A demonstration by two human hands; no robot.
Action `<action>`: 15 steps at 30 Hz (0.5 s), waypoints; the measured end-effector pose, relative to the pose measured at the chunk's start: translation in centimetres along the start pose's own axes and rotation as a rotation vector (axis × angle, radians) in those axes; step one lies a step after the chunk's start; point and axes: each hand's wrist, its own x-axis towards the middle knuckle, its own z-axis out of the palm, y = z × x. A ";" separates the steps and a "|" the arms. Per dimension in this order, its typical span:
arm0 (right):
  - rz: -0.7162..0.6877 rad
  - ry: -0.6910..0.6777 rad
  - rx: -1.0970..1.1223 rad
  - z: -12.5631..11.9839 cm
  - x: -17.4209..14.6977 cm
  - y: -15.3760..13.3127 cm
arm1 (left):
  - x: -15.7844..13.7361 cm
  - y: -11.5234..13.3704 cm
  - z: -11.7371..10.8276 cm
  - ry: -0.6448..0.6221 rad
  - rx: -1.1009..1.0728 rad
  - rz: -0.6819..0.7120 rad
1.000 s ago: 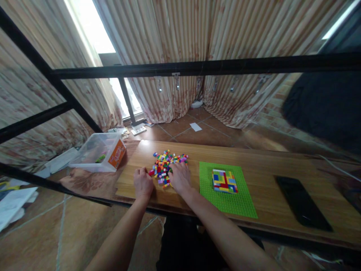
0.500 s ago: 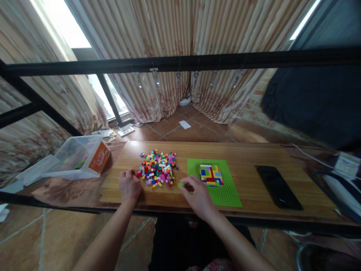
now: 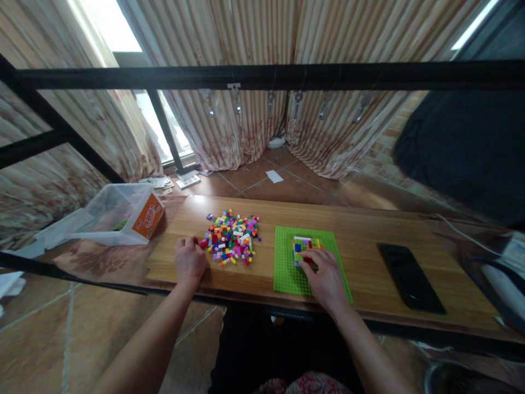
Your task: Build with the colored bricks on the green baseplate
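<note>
My right hand [image 3: 326, 274] is over the block of bricks [image 3: 302, 241], which is built up in white, blue, red and yellow on the green baseplate [image 3: 284, 268]. Its thumb and fingers are pinched on a small lime-green brick [image 3: 301, 256], partly hidden, at the block's top; whether it is pressed on I cannot tell. The hand covers the block's right and near parts. My left hand [image 3: 191, 260] rests on the board, fingers curled, at the left side of the loose brick pile [image 3: 233, 238]. A red brick [image 3: 204, 243] lies at its fingertips; what they hold is hidden.
A black phone [image 3: 410, 278] lies on the wooden board [image 3: 365, 219] at the right. At the left stands a clear plastic box [image 3: 109, 237] with an orange label. A black bar [image 3: 254, 76] crosses beyond the board, before curtains [image 3: 250, 38].
My right hand has moved right with the lime-green brick, from beside the baseplate to over the block. My left hand stays by the pile. The whole view has shifted slightly.
</note>
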 end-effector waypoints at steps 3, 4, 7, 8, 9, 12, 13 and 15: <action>0.000 0.011 -0.001 0.0 0.0 0.3 | 0.1 0.0 -0.1 -0.005 0.012 0.007; 0.002 0.010 0.001 -0.1 0.1 0.3 | 0.1 0.0 0.0 -0.003 0.012 0.007; 0.011 0.005 -0.001 -0.1 0.3 0.4 | 0.1 0.0 0.0 -0.001 0.012 0.011; 0.014 0.005 -0.004 -0.1 0.4 0.4 | 0.1 -0.1 0.0 0.000 0.014 0.010; 0.016 0.004 -0.007 -0.1 0.5 0.4 | 0.1 -0.1 0.0 0.001 0.015 0.008; 0.022 -0.002 -0.019 0.0 0.6 0.4 | 0.1 -0.1 0.1 0.003 0.025 0.007; 0.025 -0.003 -0.022 0.0 0.6 0.5 | 0.0 -0.1 0.1 0.003 0.028 0.006; 0.032 0.002 -0.026 0.0 0.6 0.5 | 0.0 -0.1 0.1 0.001 0.033 0.004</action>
